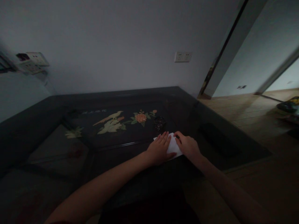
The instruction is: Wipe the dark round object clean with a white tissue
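A white sheet of paper (173,147), seemingly folded, lies on the dark glossy tabletop (130,158) near its front edge. My left hand (160,148) rests flat on the paper's left part, fingers stretched out and thumb along its lower edge. At the paper's right side is my right hand (188,146), its fingers bent and closed on the upper right edge. Just beyond my left fingertips stands a small dark, shiny object (160,123) with thin curved lines; dim light hides its kind.
Coloured bird and flower decoration (141,118) shows on the tabletop. Behind the table is a pale wall with a double socket (183,57); more sockets (35,59) are at the left. Wooden floor (245,109) extends to the right, with dark items (288,106) at the far right.
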`<control>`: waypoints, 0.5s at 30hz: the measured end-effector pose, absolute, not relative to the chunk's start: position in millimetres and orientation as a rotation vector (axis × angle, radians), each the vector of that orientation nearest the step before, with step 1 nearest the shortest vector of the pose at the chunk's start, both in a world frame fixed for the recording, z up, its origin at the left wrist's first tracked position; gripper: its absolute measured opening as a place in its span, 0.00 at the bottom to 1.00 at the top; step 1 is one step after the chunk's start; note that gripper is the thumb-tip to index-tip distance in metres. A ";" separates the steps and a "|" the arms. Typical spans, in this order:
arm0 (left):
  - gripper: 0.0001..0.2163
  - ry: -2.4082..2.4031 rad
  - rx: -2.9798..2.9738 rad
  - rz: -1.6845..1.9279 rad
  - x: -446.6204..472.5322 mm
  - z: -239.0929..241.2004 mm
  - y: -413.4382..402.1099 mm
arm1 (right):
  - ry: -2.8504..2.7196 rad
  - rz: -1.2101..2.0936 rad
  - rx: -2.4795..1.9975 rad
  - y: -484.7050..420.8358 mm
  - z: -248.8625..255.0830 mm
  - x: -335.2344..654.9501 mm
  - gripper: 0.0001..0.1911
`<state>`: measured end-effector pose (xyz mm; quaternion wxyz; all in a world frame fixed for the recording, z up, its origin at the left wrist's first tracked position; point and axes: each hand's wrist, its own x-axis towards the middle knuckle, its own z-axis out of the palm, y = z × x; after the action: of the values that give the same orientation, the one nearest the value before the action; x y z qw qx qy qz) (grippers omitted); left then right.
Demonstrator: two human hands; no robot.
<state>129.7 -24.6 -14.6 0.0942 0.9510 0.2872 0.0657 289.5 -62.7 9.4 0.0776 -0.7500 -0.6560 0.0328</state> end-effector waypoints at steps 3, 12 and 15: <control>0.38 0.819 2.809 0.128 124.8 -10.2 -18.4 | -2.019 0.045 -2.329 -63.8 11.3 289.5 0.13; 0.25 0.865 2.851 0.393 109.8 -5.1 -26.7 | -2.001 -0.055 -1.694 -63.7 13.9 291.3 0.17; 0.25 0.911 2.844 0.381 102.2 -6.8 -34.4 | -2.187 0.058 -1.604 -62.5 -0.6 289.7 0.21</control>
<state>102.2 -34.4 -6.8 0.0655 0.9427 0.3018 0.1264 289.7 -62.5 -0.6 0.2129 -0.5777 -0.7877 0.0208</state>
